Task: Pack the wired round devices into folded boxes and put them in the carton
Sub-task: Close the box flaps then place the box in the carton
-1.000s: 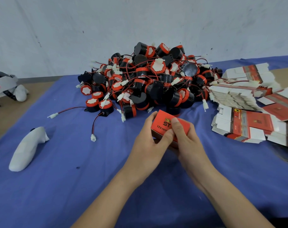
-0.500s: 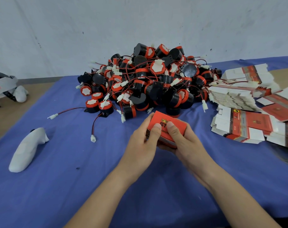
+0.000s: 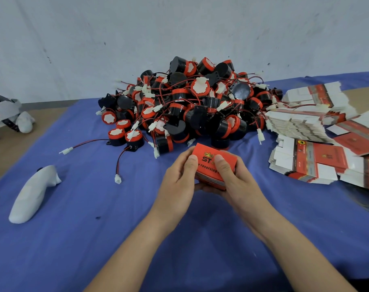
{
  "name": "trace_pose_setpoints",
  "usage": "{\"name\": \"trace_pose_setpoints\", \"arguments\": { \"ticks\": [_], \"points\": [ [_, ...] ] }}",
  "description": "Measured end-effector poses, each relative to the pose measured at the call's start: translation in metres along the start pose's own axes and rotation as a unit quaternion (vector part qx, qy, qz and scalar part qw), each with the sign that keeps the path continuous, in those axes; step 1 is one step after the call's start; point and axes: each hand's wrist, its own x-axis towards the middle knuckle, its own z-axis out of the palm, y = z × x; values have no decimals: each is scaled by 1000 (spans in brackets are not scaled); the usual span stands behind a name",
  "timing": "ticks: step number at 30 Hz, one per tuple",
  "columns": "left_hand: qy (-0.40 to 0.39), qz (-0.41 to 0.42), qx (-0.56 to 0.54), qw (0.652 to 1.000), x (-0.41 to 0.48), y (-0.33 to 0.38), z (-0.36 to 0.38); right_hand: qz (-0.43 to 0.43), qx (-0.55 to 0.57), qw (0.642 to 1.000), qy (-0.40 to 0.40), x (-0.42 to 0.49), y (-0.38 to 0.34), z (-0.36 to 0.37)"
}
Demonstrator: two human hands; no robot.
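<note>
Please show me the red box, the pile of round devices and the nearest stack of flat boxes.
red box point(image 3: 206, 159), head view, printed top face.
pile of round devices point(image 3: 198, 87), head view, a white cap near the top.
stack of flat boxes point(image 3: 327, 159), head view, red panel.

1. Box point(image 3: 205, 165): orange-red, black lettering, gold crown emblem.
2. Devices point(image 3: 192, 106): black bodies, red bands, white faces; red-and-black wires, white connectors.
3. Flat boxes point(image 3: 318, 161): white, red panels.
4. Cloth point(image 3: 95, 207): blue.
5. Controller point(image 3: 29, 194): white.
</note>
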Motion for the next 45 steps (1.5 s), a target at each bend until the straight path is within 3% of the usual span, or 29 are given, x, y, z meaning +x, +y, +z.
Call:
{"name": "trace_pose_setpoints", "arguments": {
  "ticks": [12,18,34,41,45],
  "points": [
    [11,5,14,1000,-2,-2,1,30,-62,998,-14,3,3,-1],
    [-9,18,25,999,-1,2,-6,47,-2,995,-85,-2,-6,-3],
    [7,17,45,999,-3,9,-8,75,26,986,-145,-10,-29,-13],
    [12,20,24,999,-3,10,-6,74,36,985,-151,-10,-32,-14],
    [18,2,-6,1000,-1,11,-4,65,61,989,-117,-7,-30,-9]
  ]
}}
